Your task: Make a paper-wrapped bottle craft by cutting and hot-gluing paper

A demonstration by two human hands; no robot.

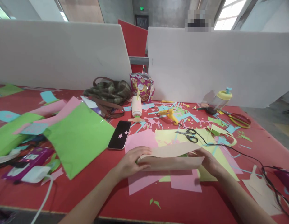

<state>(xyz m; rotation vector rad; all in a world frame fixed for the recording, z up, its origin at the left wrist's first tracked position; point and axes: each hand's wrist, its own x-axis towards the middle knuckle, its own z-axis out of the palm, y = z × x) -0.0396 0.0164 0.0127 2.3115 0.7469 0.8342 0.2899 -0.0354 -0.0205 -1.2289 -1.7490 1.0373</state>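
Observation:
Between my hands is a beige sheet of paper (pixel 170 163), bent over so that one layer stands above the other. My left hand (pixel 135 160) grips its left end, fingers over the top layer and thumb below. At the other end my right hand (pixel 208 161) holds the paper's edge, its fingertips partly hidden behind the sheet. A bit of green shows between the layers. Beneath lie pink paper (pixel 185 183) and yellow paper (pixel 211 172). Small black-handled scissors (pixel 190 136) rest just behind the beige paper.
A phone (pixel 119 135) with pink stars and a green sheet (pixel 81 137) lie left. Behind are a yellow glue gun (pixel 169 116), paper scraps, a paper-wrapped cylinder (pixel 136 106), a snack bag (pixel 142 86) and a plaid bag (pixel 109 90). A black cord (pixel 237 150) crosses the right side.

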